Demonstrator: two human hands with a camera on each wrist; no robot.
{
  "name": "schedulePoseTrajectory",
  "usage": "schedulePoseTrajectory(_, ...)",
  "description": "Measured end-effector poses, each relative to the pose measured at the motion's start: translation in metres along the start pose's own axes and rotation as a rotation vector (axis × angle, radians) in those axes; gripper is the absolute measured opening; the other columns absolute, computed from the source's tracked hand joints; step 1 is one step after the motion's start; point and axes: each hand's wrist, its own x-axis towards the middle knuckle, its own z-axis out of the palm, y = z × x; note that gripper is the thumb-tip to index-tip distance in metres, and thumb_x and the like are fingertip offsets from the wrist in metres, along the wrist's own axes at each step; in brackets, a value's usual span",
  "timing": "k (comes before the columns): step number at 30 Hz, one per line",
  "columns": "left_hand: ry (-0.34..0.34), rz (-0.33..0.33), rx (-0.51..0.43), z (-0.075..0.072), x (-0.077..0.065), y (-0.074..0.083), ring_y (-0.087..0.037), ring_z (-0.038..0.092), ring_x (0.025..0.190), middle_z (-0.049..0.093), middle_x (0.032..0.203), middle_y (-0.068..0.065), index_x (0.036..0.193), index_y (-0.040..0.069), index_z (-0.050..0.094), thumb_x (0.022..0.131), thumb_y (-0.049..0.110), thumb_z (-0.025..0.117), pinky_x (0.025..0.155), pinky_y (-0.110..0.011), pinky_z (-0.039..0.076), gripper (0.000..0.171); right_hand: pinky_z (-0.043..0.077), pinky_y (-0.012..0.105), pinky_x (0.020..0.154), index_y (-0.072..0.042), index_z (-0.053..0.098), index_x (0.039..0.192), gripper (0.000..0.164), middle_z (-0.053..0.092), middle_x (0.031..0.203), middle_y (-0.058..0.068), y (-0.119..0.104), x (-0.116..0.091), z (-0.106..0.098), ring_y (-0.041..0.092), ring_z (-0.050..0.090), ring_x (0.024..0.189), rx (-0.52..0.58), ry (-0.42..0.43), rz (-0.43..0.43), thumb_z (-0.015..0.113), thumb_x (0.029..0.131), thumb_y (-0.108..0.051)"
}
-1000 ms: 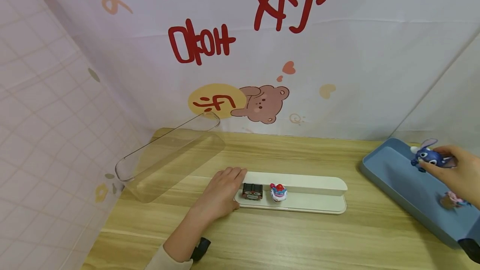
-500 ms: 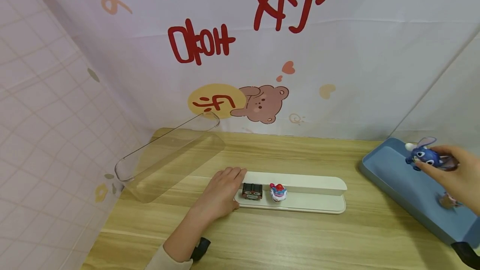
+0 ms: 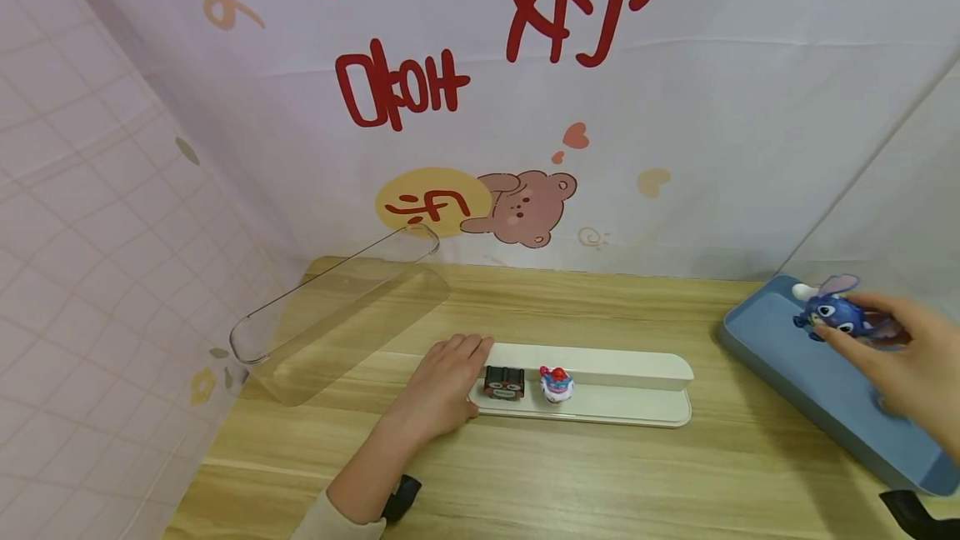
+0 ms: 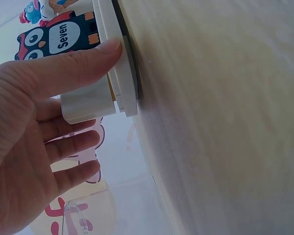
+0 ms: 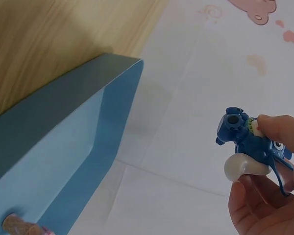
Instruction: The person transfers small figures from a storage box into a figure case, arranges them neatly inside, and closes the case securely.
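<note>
My left hand [image 3: 444, 386] holds the left end of a white two-step display stand [image 3: 622, 405], thumb at its front edge and fingers toward the back. On the lower step are a dark owl-faced block figure [image 3: 505, 383], with "Seven" on its front in the left wrist view, and a small white, blue and red figurine [image 3: 557, 386]. Between thumb and fingers my right hand [image 3: 903, 352] pinches a blue big-eared Stitch figurine [image 5: 257, 147] with a white rounded part, up over the blue tray [image 3: 787, 357].
Inside the tray lies another small figurine, brown and pinkish [image 5: 22, 225], mostly covered by my right hand in the head view. A clear plastic cover [image 3: 341, 327] stands at the back left by the wall. A printed cloth [image 3: 712, 148] hangs behind the wooden table [image 3: 600, 482].
My right hand has moved left over the tray with the Stitch figurine. My left hand, the stand and its two figures have stayed in place.
</note>
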Motion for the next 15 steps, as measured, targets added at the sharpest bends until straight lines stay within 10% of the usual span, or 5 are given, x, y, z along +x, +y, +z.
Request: schedulePoseTrajectory(15,0.011,0.007,0.005,0.001,0.0,0.0,-0.028,0.049,0.136,0.054,0.149,-0.011,0.156,0.002,0.045,0.073,0.019,0.099,0.115,-0.048,0.042,0.1,0.04,-0.002,0.076,0.01,0.074,0.108,0.051,0.053,0.107,-0.044,-0.024,-0.005,0.012,-0.025,0.048,0.083,0.004,0.053,-0.232,0.093,0.061,0.01)
